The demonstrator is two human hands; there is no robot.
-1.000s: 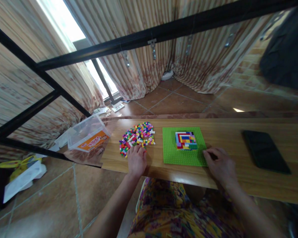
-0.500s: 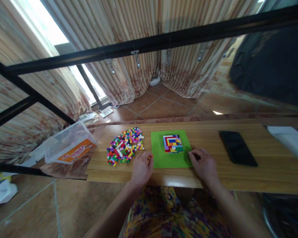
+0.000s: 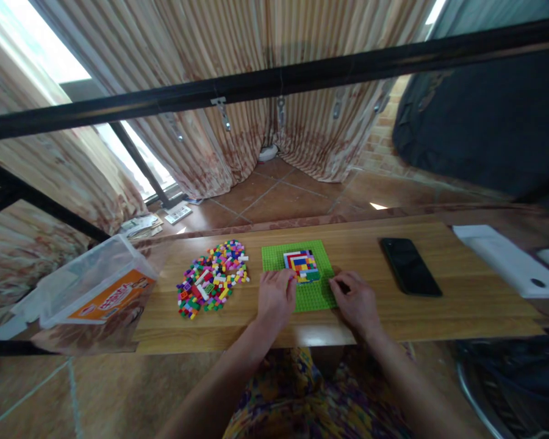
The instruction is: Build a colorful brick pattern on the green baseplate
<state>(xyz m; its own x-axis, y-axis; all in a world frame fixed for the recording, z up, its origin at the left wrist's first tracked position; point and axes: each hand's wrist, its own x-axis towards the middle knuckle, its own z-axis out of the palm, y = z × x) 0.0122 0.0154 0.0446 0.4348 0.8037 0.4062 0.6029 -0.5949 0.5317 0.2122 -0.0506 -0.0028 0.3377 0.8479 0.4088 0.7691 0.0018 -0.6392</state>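
Observation:
A green studded baseplate (image 3: 315,299) lies on the wooden table. Near its middle stands a low, square build of colourful toy bricks (image 3: 304,263), ringed with white, red and other colours. My left hand (image 3: 277,297) is closed in a pinch at the build's near left corner. A small reddish-orange toy brick shows at its fingertips, mostly covered by them. At the baseplate's right edge, my right hand (image 3: 355,299) is closed with thumb and forefinger on the rim. A heap of loose toy bricks (image 3: 213,277) in many colours lies left of the plate.
A black phone (image 3: 410,267) lies on the table (image 3: 256,332) to the right, with a white object (image 3: 507,259) beyond it. At the left end sits a clear plastic box (image 3: 96,286) with an orange label. A dark metal bar (image 3: 256,82) crosses above the table's far side.
My left hand has moved from the plate's left edge to the build's near left corner, carrying the small brick. My right hand stays at the plate's right edge. The camera view has shifted.

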